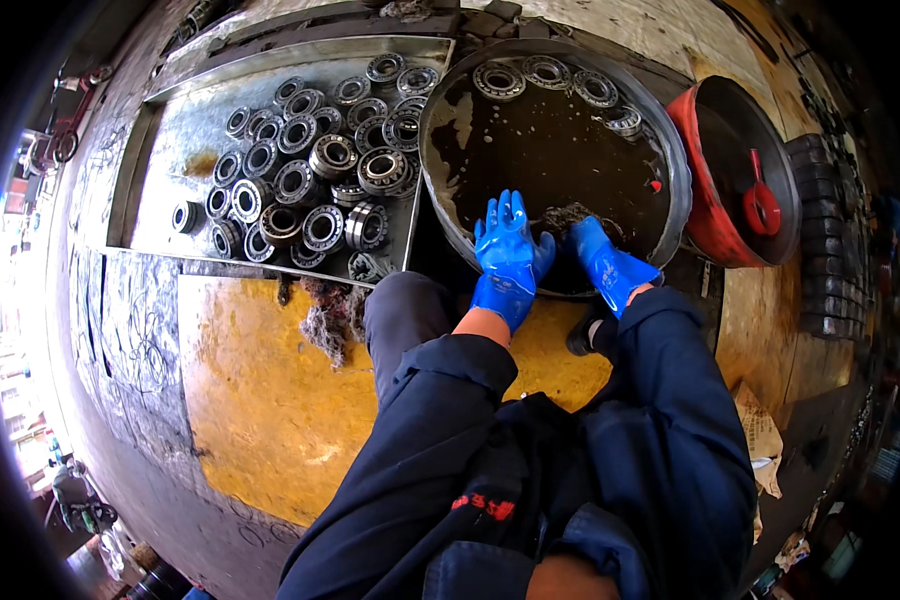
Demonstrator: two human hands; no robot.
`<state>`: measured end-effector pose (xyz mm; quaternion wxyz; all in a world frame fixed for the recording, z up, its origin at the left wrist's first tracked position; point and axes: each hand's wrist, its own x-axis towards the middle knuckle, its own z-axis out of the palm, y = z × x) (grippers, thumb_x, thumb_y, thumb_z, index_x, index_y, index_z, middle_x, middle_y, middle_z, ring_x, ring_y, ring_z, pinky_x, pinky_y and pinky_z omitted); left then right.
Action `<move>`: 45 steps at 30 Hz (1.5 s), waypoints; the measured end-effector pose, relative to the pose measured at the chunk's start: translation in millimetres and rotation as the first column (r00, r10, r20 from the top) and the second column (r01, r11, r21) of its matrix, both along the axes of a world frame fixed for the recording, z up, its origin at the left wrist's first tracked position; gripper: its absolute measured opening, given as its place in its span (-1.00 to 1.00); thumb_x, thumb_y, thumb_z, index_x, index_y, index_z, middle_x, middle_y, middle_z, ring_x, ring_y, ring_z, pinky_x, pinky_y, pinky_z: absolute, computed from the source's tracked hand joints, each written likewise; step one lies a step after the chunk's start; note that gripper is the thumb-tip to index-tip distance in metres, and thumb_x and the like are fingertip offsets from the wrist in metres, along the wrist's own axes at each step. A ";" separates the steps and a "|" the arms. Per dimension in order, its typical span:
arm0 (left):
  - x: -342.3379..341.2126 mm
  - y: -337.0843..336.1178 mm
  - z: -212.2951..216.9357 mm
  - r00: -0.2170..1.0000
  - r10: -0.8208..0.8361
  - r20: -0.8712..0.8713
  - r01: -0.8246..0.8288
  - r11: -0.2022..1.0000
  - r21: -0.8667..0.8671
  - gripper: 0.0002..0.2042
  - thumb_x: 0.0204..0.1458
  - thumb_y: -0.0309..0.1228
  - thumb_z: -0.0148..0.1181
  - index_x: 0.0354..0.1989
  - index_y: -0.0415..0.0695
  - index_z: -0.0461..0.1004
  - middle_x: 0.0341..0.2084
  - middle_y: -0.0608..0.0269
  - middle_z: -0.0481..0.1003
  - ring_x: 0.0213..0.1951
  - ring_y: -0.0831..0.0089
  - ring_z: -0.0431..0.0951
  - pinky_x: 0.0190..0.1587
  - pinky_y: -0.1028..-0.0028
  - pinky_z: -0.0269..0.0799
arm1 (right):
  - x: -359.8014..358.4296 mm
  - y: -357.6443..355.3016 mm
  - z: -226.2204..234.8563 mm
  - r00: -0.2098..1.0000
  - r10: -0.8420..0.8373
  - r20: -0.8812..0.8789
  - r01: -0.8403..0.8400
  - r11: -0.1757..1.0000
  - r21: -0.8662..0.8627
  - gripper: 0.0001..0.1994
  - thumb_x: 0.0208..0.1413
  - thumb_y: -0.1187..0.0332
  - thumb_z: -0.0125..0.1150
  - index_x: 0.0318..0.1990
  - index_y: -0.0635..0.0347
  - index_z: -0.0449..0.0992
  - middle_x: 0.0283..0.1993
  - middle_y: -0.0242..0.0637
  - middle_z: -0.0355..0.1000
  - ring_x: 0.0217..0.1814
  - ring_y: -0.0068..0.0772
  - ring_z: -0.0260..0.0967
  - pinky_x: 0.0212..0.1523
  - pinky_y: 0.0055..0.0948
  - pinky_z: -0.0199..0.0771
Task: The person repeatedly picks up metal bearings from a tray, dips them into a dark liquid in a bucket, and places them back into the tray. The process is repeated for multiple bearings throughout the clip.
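I wear blue rubber gloves on both hands, over a large round metal basin point(435, 205) of murky brown liquid. My left hand point(511, 250) is open at the near rim, its fingers stretched out and nothing held. Beside it, my right hand point(611, 264) reaches down into the basin with fingers bunched at a dark tangled wad of rag point(567, 214). Its fingertips are partly hidden there. Several roller bearings point(499, 81) sit along the basin's far inner edge. A small red object point(655, 186) shows near the right wall.
Left of the basin, a shallow metal tray point(175, 160) holds many bearings point(295, 183), some stacked. A red-sided tub point(705, 190) with a red tool point(760, 205) stands at the right, beside a row of dark ribbed parts point(830, 240). Frayed rags point(325, 325) lie by my knee on yellow board point(260, 400).
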<state>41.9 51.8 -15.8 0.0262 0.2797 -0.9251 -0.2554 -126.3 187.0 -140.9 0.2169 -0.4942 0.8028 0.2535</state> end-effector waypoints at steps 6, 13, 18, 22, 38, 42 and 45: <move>9.5 -8.3 7.2 0.998 0.039 0.052 -0.041 0.998 0.037 -0.15 0.08 -0.02 0.20 0.50 -0.14 0.04 0.51 0.12 0.05 0.51 0.12 0.03 0.48 0.03 -0.04 | 24.0 22.0 63.0 0.735 -0.598 0.318 0.676 0.678 -0.288 -0.67 0.16 0.11 0.24 -0.03 0.04 0.69 0.02 -0.09 0.60 0.11 0.01 0.55 0.04 -0.09 0.56; -13.9 11.4 13.9 0.999 -0.036 -0.016 0.036 0.999 0.024 -0.14 0.02 -0.04 0.23 0.47 -0.17 0.10 0.45 0.05 0.16 0.49 0.10 0.10 0.47 0.07 0.03 | -17.9 14.9 3.7 0.987 -0.161 0.006 0.161 0.987 0.026 -0.64 0.18 0.07 0.24 0.07 -0.05 0.66 0.15 -0.19 0.57 0.13 -0.10 0.56 0.05 -0.10 0.56; 16.0 -13.0 -6.1 0.996 0.087 0.027 -0.087 0.996 -0.009 -0.16 0.03 -0.04 0.22 0.47 -0.18 0.11 0.44 0.03 0.18 0.47 0.08 0.12 0.46 0.09 0.04 | 29.1 -22.7 80.8 0.903 -0.398 0.159 0.406 0.913 -0.024 -0.62 0.15 0.05 0.25 0.02 0.02 0.67 0.09 -0.10 0.58 0.13 -0.07 0.55 0.06 -0.10 0.54; 8.7 -6.9 2.1 0.997 0.066 0.030 -0.068 0.996 0.050 -0.21 0.07 -0.10 0.19 0.47 -0.16 0.13 0.47 0.10 0.14 0.48 0.08 0.09 0.47 0.03 0.01 | 29.5 19.1 67.3 0.705 -0.611 0.360 0.707 0.648 -0.284 -0.64 0.13 0.08 0.26 -0.06 0.12 0.69 -0.02 0.06 0.58 0.13 0.07 0.53 0.05 -0.11 0.52; 6.3 -7.2 -18.0 0.993 0.111 -0.043 -0.113 0.993 -0.033 -0.32 0.03 -0.23 0.19 0.36 -0.21 0.28 0.31 -0.04 0.35 0.35 0.05 0.31 0.37 0.14 0.24 | 12.8 1.0 160.4 0.745 -0.604 0.283 0.664 0.714 -0.221 -0.45 -0.03 -0.03 0.22 -0.02 0.24 0.64 0.01 0.12 0.57 0.07 0.16 0.54 0.10 -0.08 0.53; 3.6 -6.2 -19.4 0.993 0.090 -0.072 -0.095 0.994 -0.062 -0.32 0.02 -0.22 0.23 0.34 -0.22 0.29 0.29 -0.04 0.37 0.33 0.06 0.35 0.37 0.19 0.25 | 4.5 18.6 189.9 0.610 -0.692 0.386 0.792 0.517 -0.325 -0.40 -0.01 -0.06 0.26 0.03 0.29 0.61 -0.03 0.05 0.58 0.00 0.06 0.55 0.05 -0.13 0.54; 5.4 -8.3 -12.0 0.994 0.100 -0.037 -0.100 0.995 -0.016 -0.32 0.02 -0.20 0.24 0.35 -0.20 0.30 0.28 -0.03 0.38 0.32 0.07 0.36 0.36 0.21 0.28 | 19.8 35.4 193.1 0.370 -0.644 0.670 0.928 0.221 -0.301 -0.45 0.11 -0.03 0.27 0.04 0.30 0.59 -0.19 -0.09 0.61 -0.17 -0.23 0.58 -0.10 -0.29 0.56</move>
